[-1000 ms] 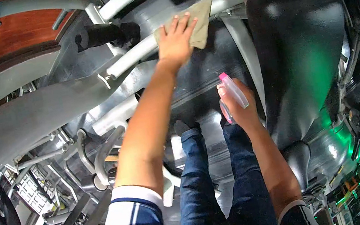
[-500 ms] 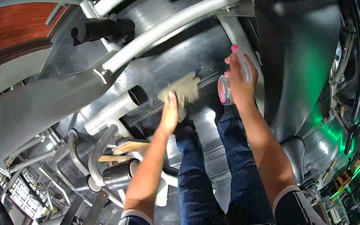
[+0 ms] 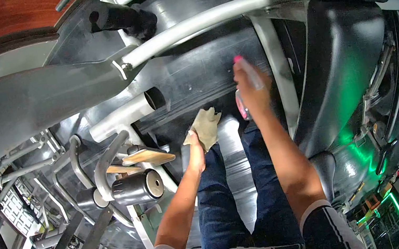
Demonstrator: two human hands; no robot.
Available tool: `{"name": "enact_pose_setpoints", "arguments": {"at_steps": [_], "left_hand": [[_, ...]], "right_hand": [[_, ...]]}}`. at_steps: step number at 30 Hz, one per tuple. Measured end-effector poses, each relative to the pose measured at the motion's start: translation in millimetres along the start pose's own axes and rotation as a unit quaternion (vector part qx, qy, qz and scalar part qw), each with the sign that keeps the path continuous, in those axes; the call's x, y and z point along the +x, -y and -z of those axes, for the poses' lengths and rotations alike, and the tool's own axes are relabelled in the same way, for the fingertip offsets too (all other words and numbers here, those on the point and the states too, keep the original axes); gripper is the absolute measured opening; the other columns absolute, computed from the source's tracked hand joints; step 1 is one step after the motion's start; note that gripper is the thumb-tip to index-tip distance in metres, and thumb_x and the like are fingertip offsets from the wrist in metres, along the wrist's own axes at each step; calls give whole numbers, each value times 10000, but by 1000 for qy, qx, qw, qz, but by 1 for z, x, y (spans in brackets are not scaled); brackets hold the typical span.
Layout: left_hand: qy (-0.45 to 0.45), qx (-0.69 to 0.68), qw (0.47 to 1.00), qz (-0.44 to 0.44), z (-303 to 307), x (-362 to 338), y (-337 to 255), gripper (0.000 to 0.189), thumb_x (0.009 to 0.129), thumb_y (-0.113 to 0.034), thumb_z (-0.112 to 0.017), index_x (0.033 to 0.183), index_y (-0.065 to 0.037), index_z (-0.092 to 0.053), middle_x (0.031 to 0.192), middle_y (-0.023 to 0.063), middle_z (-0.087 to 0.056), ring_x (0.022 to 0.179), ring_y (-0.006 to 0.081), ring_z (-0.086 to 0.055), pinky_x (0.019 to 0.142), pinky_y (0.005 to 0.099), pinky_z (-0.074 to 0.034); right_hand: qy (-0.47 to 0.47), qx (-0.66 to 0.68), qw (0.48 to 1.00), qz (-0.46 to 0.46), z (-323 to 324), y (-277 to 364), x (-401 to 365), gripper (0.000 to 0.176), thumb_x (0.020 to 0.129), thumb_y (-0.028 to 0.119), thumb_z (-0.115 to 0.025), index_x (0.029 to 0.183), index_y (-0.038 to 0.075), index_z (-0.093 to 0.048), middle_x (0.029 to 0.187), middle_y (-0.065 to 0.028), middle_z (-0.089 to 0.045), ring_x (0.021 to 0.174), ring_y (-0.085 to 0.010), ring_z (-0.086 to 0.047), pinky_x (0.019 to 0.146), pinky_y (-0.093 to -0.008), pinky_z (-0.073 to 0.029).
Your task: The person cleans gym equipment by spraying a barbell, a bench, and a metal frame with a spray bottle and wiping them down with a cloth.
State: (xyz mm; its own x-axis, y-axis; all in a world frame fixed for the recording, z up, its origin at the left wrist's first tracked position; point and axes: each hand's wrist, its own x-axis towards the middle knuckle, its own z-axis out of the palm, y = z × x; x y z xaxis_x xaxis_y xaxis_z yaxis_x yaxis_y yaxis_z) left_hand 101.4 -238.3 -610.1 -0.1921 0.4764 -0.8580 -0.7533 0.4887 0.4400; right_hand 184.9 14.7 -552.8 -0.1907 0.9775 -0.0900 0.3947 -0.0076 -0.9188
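A beige cloth [image 3: 206, 127] is in my left hand [image 3: 196, 153], thumb on top and the other fingers hidden beneath the folds. To the right, my right hand [image 3: 257, 94] grips a clear spray bottle [image 3: 253, 73] with a pink nozzle, held tilted over the dark floor. The bottle's pink-tinted base shows left of my wrist, slightly blurred. Both hands are in front of my knees, apart from each other. A silver curved frame tube [image 3: 203, 23] of a gym machine runs beyond them.
A black padded seat [image 3: 341, 67] stands close on my right. At left are a silver tube with a dark open end [image 3: 123, 115], a black roller pad [image 3: 137, 188] and a wooden board [image 3: 149, 157]. A grey padded bench [image 3: 41, 107] stretches across the upper left.
My left hand and the cloth have come nearer to my body, and the cloth is more bunched. My right hand with the spray bottle has shifted left. The view has shifted slightly.
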Motion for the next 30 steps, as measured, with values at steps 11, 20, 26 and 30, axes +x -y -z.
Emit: {"name": "enact_pose_setpoints", "arguments": {"at_steps": [11,20,26,30], "left_hand": [[-95,-131,985,-54,-6,1,-63,629,1039,-543,-298,1466,-91,-393,1475,69,-462,1336,212,-458,1119,358,-344],[-99,37,990,-94,-30,5,-141,512,998,-338,-550,1422,-74,-437,1406,73,-511,1272,230,-510,1041,407,-438],[-54,-53,986,-151,-46,17,-173,678,976,-519,-527,1450,-49,-406,1435,102,-483,1300,253,-481,1094,411,-381],[-211,188,934,-220,-44,4,-210,805,956,-629,-467,1427,24,-439,1419,145,-503,1258,244,-499,1101,366,-327]], "right_hand": [[264,15,964,-14,-36,43,-63,280,846,333,-687,785,68,-623,748,-161,-657,704,-383,-653,608,-459,-495],[303,31,951,48,64,49,-31,208,869,215,-701,925,20,-658,788,-109,-634,695,-231,-627,643,-341,-485],[268,-83,947,159,112,76,8,351,812,341,-765,1020,66,-699,883,-102,-696,842,-297,-677,738,-372,-526],[195,-280,851,400,146,108,38,470,850,604,-618,958,159,-723,958,-6,-717,1103,-290,-643,1046,-544,-326]]}}
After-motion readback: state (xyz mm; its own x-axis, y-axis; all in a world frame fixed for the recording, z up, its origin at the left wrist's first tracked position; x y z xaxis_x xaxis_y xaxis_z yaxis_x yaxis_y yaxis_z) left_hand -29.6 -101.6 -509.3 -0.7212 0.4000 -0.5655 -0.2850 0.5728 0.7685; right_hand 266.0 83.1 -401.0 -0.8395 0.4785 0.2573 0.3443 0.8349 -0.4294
